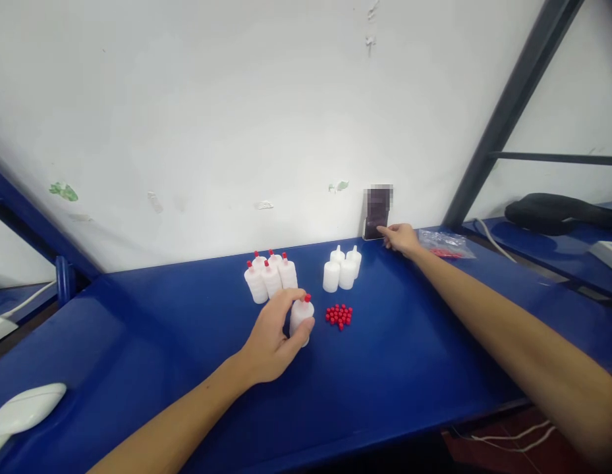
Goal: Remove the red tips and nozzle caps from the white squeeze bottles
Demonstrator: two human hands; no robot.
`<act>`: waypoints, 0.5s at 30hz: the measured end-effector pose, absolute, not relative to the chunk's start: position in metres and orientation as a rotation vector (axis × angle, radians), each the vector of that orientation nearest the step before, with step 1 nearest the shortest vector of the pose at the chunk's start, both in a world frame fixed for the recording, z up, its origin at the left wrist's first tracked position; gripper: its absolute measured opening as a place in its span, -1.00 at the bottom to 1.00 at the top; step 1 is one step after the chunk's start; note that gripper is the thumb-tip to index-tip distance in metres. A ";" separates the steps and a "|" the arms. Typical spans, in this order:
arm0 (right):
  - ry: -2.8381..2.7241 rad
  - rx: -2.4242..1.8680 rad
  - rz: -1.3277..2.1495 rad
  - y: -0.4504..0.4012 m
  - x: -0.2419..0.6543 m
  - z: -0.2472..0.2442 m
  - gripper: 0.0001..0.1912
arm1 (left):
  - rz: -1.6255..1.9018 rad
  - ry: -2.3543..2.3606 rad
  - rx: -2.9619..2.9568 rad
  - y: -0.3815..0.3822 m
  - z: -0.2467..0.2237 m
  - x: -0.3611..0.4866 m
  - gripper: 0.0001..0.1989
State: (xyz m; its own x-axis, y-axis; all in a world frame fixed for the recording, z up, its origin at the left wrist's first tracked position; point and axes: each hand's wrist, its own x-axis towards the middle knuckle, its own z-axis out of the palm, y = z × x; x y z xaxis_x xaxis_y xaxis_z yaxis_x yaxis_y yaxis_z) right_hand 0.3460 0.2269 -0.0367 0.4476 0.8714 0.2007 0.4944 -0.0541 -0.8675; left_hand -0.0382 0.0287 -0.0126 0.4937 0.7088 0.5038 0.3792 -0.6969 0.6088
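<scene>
My left hand (278, 336) is closed around a white squeeze bottle (300, 318) with a red cap on its tip, upright at the table's middle. Just behind it stand several white bottles (271, 279) with red caps, grouped together. To the right is a cluster of uncapped white bottles (347, 274); pointed nozzles show on the back two. Small loose red caps (339, 316) lie in a patch in front of them. Far right, my right hand (400, 237) has its index finger stretched to the screen of a phone (377, 216) leaning on the wall.
A clear plastic bag (446, 245) with red pieces in it lies beyond my right forearm. At the left front is a white rounded object (29, 409). The blue table (187, 329) meets a white wall, with dark metal posts at both sides.
</scene>
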 end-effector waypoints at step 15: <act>-1.212 -1.640 0.578 0.234 0.353 -0.040 -0.58 | 0.803 0.719 2.285 0.029 -0.017 -0.042 -0.70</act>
State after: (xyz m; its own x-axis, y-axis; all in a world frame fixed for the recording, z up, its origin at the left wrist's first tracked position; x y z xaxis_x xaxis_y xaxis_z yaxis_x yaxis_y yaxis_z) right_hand 0.3528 0.2338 -0.0403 0.3892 0.9060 0.1663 0.4406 -0.0246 -0.8974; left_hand -0.0421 0.0293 -0.0166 0.6694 0.6508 0.3583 0.2841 -0.6699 0.6859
